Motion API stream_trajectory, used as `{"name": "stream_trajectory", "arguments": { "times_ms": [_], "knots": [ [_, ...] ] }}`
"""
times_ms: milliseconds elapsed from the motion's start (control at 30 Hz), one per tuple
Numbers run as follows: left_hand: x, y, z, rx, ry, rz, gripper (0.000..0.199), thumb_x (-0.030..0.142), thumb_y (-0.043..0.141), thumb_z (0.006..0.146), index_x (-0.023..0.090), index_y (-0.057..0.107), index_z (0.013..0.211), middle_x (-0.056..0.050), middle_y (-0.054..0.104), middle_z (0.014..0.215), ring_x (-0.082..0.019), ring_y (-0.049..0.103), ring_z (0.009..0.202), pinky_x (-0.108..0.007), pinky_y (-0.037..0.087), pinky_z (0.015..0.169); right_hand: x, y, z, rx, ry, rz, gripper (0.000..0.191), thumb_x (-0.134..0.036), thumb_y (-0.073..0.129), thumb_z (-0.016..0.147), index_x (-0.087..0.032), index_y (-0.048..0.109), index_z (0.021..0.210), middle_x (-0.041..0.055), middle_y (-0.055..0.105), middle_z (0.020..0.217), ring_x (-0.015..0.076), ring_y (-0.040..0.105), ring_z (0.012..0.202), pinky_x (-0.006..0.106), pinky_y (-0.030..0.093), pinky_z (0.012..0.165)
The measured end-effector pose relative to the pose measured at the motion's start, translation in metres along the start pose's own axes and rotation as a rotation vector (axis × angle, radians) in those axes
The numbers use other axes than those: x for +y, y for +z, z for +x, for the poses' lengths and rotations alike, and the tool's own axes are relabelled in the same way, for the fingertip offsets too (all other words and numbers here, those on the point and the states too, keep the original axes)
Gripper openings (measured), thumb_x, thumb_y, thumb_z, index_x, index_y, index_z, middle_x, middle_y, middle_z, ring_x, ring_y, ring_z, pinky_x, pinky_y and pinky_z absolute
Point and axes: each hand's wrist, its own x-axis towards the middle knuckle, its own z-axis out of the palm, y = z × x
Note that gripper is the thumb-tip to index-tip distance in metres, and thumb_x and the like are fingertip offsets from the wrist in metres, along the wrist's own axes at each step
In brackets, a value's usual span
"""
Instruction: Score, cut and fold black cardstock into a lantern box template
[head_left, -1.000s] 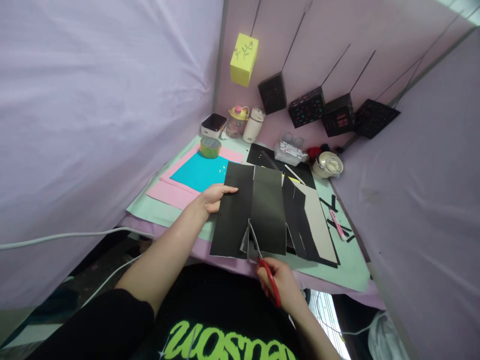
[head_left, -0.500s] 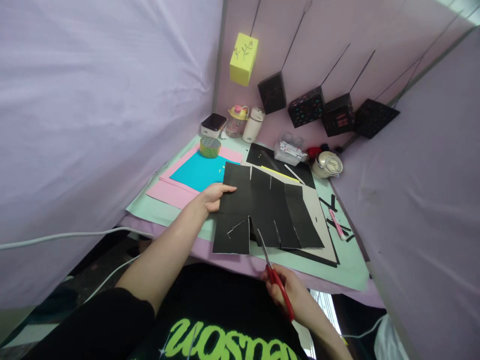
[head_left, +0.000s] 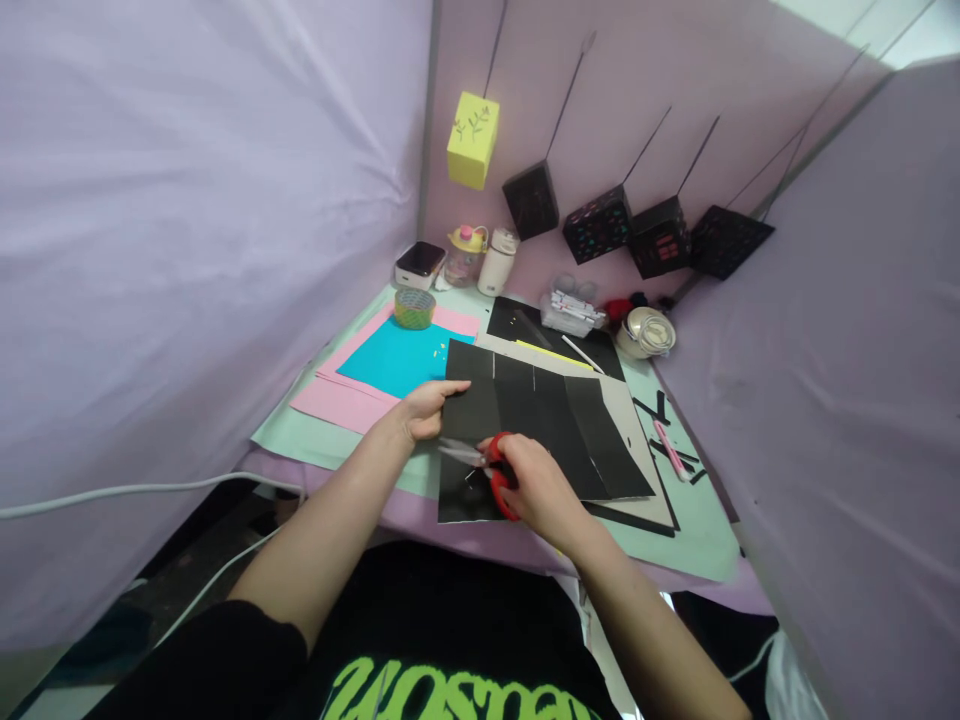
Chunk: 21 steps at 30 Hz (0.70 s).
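My left hand (head_left: 430, 408) pinches the left edge of a black sheet of card (head_left: 536, 410), thumb and fingers closed on it. Fold lines divide the card into panels, and short slits run in from its far edge. My right hand (head_left: 536, 485) grips red-handled scissors (head_left: 498, 478) over the card's lower left part. Their blades are spread and point left, toward my left wrist. A small white mark or cut shows on the card just under the blades. My right hand and the scissors hide part of the card's near edge.
Pink sheets (head_left: 337, 405) and a blue sheet (head_left: 382, 360) lie left, with a tape roll (head_left: 414, 309) on top. Black scraps and a pink cutter (head_left: 669, 448) lie right. Bottles, a marker box (head_left: 572, 312) and a jar (head_left: 646, 333) stand behind. Paper boxes, one yellow (head_left: 473, 142), hang above.
My right hand has brought the scissors up and left, from below the card's near edge to over its lower left panel. The blades now point left. My left hand keeps its hold.
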Motion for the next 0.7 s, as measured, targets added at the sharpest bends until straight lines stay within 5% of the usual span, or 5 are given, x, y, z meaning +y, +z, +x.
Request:
{"name": "stream_trajectory", "arguments": {
  "times_ms": [433,700],
  "knots": [
    [0.002,0.002,-0.001,0.036,-0.022,-0.010,0.032,0.017,0.041,0.093,0.001,0.061,0.113,-0.014,0.073,0.078,-0.023,0.071,0.066,-0.034,0.057,0.070,0.017,0.012,0.007,-0.055,-0.190,-0.063,0.027,0.001,0.051,0.076,-0.021,0.050,0.092,0.0039,0.065,0.095,0.0184,0.056,0.085,0.031,0.038,0.075],
    [0.003,0.001,0.000,0.013,0.030,-0.085,0.033,0.024,0.042,0.094,0.004,0.063,0.108,-0.012,0.073,0.075,-0.022,0.070,0.064,-0.032,0.057,0.069,0.030,0.018,0.008,0.189,-0.365,-0.130,0.022,0.001,0.042,0.085,-0.020,0.051,0.086,0.0093,0.068,0.105,0.0194,0.060,0.101,0.032,0.040,0.078]
  ]
}}
